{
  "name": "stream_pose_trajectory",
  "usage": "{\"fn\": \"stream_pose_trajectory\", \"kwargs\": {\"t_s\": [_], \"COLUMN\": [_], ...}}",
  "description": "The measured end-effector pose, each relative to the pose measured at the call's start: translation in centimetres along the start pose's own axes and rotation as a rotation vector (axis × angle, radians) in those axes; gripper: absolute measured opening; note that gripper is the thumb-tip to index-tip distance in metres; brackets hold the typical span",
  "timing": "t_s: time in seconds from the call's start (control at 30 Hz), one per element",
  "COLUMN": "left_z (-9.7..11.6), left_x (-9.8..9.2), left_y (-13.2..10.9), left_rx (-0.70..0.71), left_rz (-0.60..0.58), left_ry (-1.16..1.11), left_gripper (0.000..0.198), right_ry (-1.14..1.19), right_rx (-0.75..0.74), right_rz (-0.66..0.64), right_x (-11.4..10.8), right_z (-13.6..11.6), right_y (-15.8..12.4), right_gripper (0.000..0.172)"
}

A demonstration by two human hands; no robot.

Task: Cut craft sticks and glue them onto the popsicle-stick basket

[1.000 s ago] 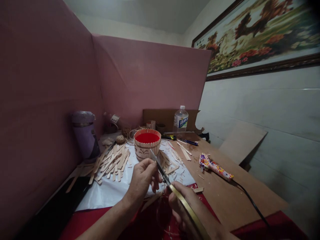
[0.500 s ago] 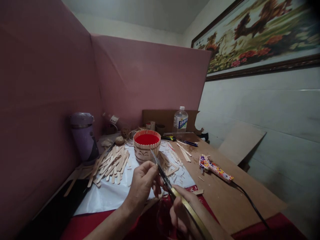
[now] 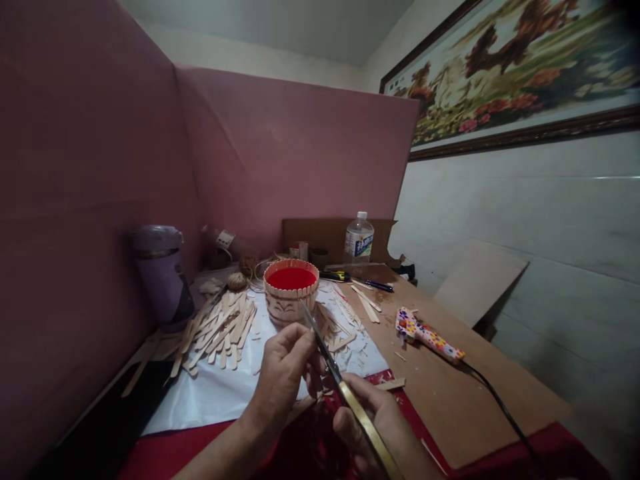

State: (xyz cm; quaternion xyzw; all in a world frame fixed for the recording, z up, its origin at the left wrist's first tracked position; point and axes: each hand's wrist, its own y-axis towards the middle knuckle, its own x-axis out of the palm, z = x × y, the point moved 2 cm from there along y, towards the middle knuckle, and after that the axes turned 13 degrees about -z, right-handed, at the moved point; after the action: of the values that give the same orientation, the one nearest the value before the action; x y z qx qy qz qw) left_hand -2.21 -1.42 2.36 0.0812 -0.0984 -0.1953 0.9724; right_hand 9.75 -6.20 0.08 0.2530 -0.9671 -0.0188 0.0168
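Note:
My right hand [image 3: 383, 417] grips a pair of scissors [image 3: 327, 359] with gold-coloured handles, the blades pointing up and away from me. My left hand [image 3: 280, 373] is closed in a pinch beside the blades; what its fingers hold is too small and hidden to name. Just beyond the scissor tips stands a round pot [image 3: 287, 307] with a red inside, ringed with pale scalloped sticks and a dark leaf-like pattern. A pile of wooden craft sticks [image 3: 227, 333] lies left of it. Stick offcuts [image 3: 345, 323] are scattered to its right.
A flowered glue gun [image 3: 425, 337] with a black cord rests on the brown board [image 3: 480, 413] at right. Behind are a utility knife [image 3: 335, 275], a blue pen-like tool [image 3: 377, 286] and a plastic bottle [image 3: 359, 240]. At left stands a purple tumbler [image 3: 163, 277]; white sheeting [image 3: 200, 403] covers the middle.
My right hand and the scissor handles have shifted slightly left and down, and the blades look closer together. My left hand keeps its pinch. The whole view has drifted slightly.

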Motion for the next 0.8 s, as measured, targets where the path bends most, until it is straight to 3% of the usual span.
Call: {"fn": "stream_pose_trajectory", "kwargs": {"t_s": [0.4,0.6,0.8], "left_z": [-0.3,-0.3,0.2], "left_x": [-0.1,-0.8,-1.0], "left_y": [0.2,0.8,0.8], "left_rx": [0.014,-0.005,-0.083], "left_rz": [-0.035,-0.034,-0.038], "left_ry": [-0.055,-0.230,-0.273], "left_gripper": [0.028,0.021,0.024], "right_ry": [0.123,0.188,0.049], "right_rx": [-0.122,-0.011,0.045], "right_rz": [0.115,0.123,0.079], "right_x": [0.2,-0.2,0.0], "right_z": [1.5,1.1,-0.4], "right_y": [0.2,-0.5,-1.3], "right_gripper": [0.064,0.072,0.075]}}
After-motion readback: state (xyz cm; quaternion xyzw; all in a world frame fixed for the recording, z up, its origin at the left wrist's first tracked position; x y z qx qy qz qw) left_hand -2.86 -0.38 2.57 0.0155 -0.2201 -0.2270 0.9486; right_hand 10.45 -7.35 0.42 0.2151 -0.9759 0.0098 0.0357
